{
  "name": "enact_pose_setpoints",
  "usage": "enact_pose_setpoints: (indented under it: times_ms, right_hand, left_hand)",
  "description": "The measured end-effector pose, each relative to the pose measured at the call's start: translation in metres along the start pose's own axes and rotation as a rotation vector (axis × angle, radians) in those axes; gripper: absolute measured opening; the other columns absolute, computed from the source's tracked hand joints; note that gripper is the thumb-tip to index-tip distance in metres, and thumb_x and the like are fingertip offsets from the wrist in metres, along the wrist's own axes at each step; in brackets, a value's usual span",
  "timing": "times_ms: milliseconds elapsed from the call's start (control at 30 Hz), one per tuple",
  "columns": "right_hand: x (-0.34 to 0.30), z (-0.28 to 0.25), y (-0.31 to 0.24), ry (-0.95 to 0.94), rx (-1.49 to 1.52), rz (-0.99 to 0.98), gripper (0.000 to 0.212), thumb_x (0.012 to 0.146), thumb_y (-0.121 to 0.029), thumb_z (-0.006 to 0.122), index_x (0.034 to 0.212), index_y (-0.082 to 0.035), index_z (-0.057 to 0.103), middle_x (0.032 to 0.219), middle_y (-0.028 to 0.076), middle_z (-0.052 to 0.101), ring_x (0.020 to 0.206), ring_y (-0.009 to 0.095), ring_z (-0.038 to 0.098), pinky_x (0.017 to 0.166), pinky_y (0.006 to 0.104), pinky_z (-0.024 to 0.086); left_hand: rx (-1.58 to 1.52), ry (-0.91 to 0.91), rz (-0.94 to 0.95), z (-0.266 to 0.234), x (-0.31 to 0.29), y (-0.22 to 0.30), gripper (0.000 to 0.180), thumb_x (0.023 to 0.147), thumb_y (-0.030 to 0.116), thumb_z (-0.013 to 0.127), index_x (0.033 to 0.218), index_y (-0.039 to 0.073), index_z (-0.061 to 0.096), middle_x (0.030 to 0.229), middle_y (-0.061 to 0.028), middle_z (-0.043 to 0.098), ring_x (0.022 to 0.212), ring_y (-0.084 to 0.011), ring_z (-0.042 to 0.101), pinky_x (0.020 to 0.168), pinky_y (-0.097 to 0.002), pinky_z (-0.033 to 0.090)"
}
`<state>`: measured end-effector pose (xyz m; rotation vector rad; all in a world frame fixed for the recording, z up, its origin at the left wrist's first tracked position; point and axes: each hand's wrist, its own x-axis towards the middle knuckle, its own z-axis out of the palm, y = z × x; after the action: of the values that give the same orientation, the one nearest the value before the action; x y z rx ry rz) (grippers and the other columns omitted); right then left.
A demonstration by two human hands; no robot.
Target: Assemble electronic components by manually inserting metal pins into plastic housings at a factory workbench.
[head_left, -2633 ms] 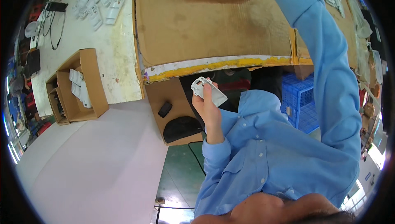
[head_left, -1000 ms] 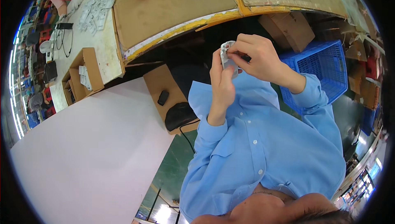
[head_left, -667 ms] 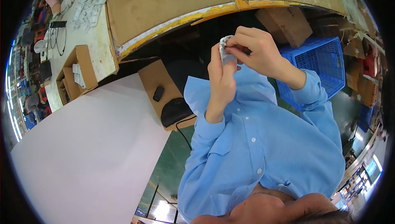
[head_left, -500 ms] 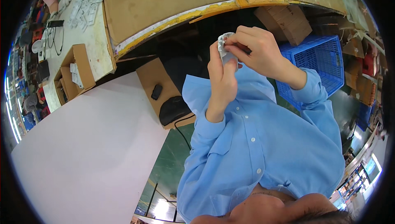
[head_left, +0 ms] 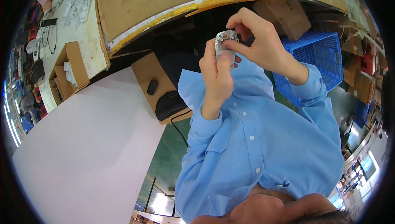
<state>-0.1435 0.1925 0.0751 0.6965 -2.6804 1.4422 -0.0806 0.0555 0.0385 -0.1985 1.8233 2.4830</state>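
The left grip (head_left: 217, 75) is closed around the white part (head_left: 221, 50); the right grip (head_left: 263, 40), half open, touches its upper end. A box (head_left: 77, 62) contains some white pieces (head_left: 69, 75).

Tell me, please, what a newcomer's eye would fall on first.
Probably the light-blue shirt, which fills much of the centre and right. Just above it, the left hand grips a white plastic part, the right hand at its upper end. The large white surface at lower left and the blue crate on the right stand out too.
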Motion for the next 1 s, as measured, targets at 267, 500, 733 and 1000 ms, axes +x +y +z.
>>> enact_pose_setpoints:
  times_ms: [267, 500, 733, 1000]
  right_hand:
    - [-0.004, 0.004, 0.0, -0.086, -0.099, -0.01, 0.026, 0.079, -0.016, 0.074, 0.097, -0.007, 0.059, 0.079, 0.007, 0.061, 0.067, 0.022, 0.062, 0.057, 0.0306, 0.048]
    - [-0.003, 0.009, 0.0, -0.024, -0.091, -0.063, 0.019, 0.082, -0.015, 0.069, 0.096, -0.007, 0.059, 0.074, 0.007, 0.061, 0.063, 0.023, 0.061, 0.054, 0.0321, 0.048]
    - [0.003, 0.005, -0.006, -0.067, -0.029, 0.044, 0.017, 0.081, -0.015, 0.069, 0.09, -0.008, 0.057, 0.065, 0.007, 0.058, 0.057, 0.022, 0.059, 0.051, 0.032, 0.044]
    - [0.014, -0.007, -0.005, -0.223, 0.01, 0.111, 0.017, 0.08, -0.015, 0.067, 0.086, -0.008, 0.053, 0.063, 0.009, 0.056, 0.056, 0.027, 0.058, 0.051, 0.0356, 0.042]
  left_hand:
    - [0.002, 0.049, -0.031, -0.004, 0.001, -0.001, 0.028, 0.102, 0.019, 0.04, 0.108, -0.002, 0.058, 0.082, -0.0075, 0.066, 0.063, -0.0108, 0.062, 0.055, -0.0228, 0.049]
    - [0.05, 0.071, -0.027, -0.002, 0.002, 0.003, 0.024, 0.103, 0.017, 0.043, 0.107, -0.002, 0.057, 0.078, -0.0069, 0.065, 0.061, -0.0101, 0.062, 0.053, -0.0222, 0.048]
    - [0.156, 0.087, 0.028, 0.0, 0.003, 0.002, 0.022, 0.102, 0.014, 0.043, 0.107, -0.003, 0.057, 0.07, -0.0073, 0.065, 0.057, -0.0105, 0.063, 0.052, -0.023, 0.049]
    - [0.22, 0.059, 0.03, 0.001, 0.002, 0.002, 0.022, 0.102, 0.012, 0.041, 0.105, -0.003, 0.057, 0.07, -0.0089, 0.066, 0.057, -0.0136, 0.065, 0.051, -0.0244, 0.05]
